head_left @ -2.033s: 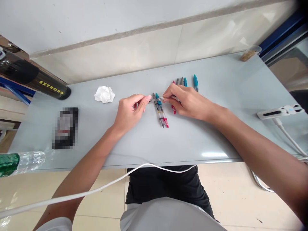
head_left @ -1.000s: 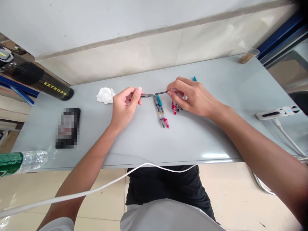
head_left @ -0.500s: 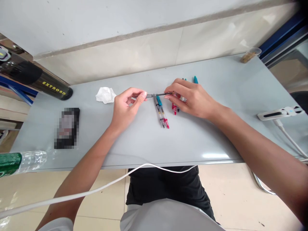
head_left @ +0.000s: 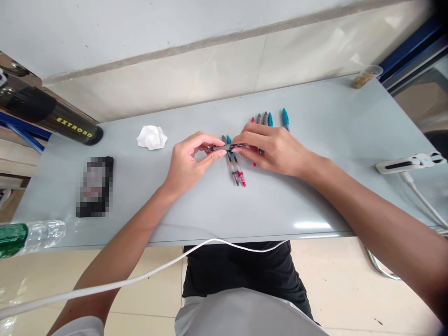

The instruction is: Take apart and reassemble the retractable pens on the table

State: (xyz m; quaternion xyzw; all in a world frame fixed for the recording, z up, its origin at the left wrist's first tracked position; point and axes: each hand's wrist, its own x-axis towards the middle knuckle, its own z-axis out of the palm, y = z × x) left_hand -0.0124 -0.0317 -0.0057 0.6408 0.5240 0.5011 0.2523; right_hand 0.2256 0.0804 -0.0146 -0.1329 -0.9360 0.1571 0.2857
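Note:
My left hand pinches a grey pen barrel between thumb and fingers. From the right, my right hand grips a thin dark part at the barrel's right end; the two parts meet in line. Just below them, two clear-bodied pens lie side by side on the grey table, one with a black tip and one with a red tip. Several more pens lie partly hidden beneath my right hand, including a teal one. A separate teal pen rests to their right.
Crumpled white tissue and a blurred dark object lie to the left, near a dark bottle and a green-labelled bottle. A clear cup and a white device with a cable are at the right. Another white cable crosses in front.
My hands have come closer together, and the dark part now shows much less length outside the grey barrel. More pens show behind my right hand. The view has shifted slightly.

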